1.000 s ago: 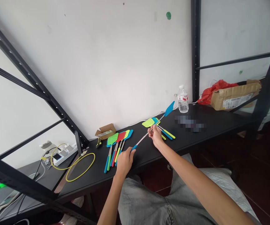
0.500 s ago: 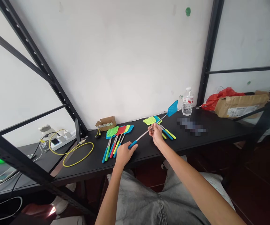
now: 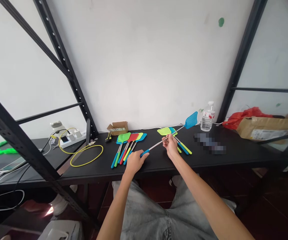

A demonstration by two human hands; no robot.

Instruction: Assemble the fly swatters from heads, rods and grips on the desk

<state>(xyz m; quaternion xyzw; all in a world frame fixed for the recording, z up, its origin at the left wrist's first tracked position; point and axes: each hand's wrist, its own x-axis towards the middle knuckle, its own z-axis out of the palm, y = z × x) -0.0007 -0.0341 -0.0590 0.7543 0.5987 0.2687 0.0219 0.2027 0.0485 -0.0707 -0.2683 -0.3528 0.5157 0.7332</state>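
A blue fly swatter (image 3: 191, 120) is held slantwise above the black table, its head up to the right. My left hand (image 3: 134, 161) is closed around its blue handle. Farther up, my right hand (image 3: 171, 145) pinches the thin metal shaft. Left of centre lies a row of fly swatters (image 3: 133, 137) with green, red, yellow and blue heads, their handles toward me; my left hand partly covers the row's right end. Behind my right hand rests a smaller group of fly swatters (image 3: 166, 131), yellow-green and blue, partly hidden by that hand.
On the black table (image 3: 96, 171) are a small open cardboard box (image 3: 118, 128), a yellow cable loop (image 3: 86, 164), a power strip (image 3: 73, 138), a water bottle (image 3: 207, 116) and a blurred item (image 3: 210, 143). A larger carton (image 3: 266, 128) with red plastic stands at right. Black metal posts flank the table.
The camera view has shifted, so the scene sits a little farther right. Both hands keep their hold on the blue fly swatter, whose pose is nearly the same.
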